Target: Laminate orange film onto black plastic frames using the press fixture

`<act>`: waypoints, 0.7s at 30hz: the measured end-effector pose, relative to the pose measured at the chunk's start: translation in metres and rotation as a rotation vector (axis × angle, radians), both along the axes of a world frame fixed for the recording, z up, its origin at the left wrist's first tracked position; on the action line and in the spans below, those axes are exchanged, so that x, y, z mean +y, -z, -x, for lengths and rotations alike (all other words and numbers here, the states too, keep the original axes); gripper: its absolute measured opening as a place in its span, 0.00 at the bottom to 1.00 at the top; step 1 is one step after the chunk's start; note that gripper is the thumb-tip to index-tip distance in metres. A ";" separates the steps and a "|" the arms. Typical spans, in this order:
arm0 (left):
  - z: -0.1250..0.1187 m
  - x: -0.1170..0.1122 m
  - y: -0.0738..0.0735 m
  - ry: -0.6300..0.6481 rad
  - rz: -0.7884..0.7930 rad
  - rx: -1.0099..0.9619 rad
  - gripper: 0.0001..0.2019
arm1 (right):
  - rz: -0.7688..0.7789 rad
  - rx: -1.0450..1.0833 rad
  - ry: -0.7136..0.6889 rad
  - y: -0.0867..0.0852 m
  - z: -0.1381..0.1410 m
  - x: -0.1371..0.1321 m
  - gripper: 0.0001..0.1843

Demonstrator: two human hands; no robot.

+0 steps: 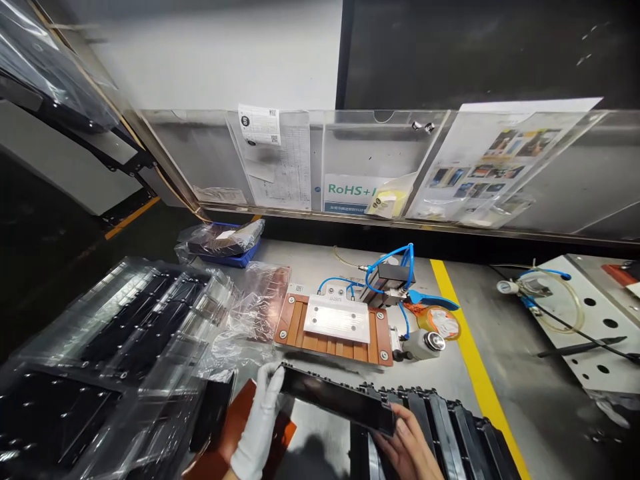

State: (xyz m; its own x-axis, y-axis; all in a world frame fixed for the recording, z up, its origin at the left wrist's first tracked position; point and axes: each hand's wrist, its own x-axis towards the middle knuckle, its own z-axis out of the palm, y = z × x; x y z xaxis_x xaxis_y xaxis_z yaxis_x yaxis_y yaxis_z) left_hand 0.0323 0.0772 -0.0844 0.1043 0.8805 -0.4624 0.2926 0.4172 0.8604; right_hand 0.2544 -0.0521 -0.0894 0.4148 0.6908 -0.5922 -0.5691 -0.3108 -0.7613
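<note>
A long black flat panel [335, 399] is held level near the bottom middle, between both hands. My left hand [260, 423], in a white glove, is closed on the panel's left end. My right hand [407, 443], bare, grips its right end from below with the fingers curled over the edge. Just beyond the panel lies a brown fixture [300, 330] with a white metal plate [336, 319] on top. Under my right hand is a row of similar black panels [445, 420] standing on edge.
Clear plastic trays of black parts [125, 347] and crumpled bags fill the left. Blue air hoses and a black pneumatic unit [393, 273] sit behind the fixture, a tape roll [440, 323] beside it. A yellow floor line [475, 360] and white perforated plate [595, 333] lie right. Document holders line the back.
</note>
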 end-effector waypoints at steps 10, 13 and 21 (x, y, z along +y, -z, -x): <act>0.016 0.019 -0.045 0.153 -0.600 0.159 0.14 | -0.002 -0.523 -0.551 -0.040 0.002 0.006 0.30; 0.013 0.015 -0.069 0.405 -0.980 0.375 0.13 | 0.018 -0.664 -0.462 -0.043 0.009 0.006 0.29; -0.051 -0.030 -0.082 1.118 -1.131 0.558 0.08 | 0.027 -0.776 -0.429 -0.043 0.031 0.012 0.30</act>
State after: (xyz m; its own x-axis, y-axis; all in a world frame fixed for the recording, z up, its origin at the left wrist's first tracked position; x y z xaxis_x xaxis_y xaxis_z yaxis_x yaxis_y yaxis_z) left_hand 0.0832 0.0476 -0.0027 0.9159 0.3856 0.1114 0.3480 -0.9013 0.2580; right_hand 0.2231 -0.0401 -0.0462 0.4147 0.8690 -0.2699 0.2740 -0.4021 -0.8737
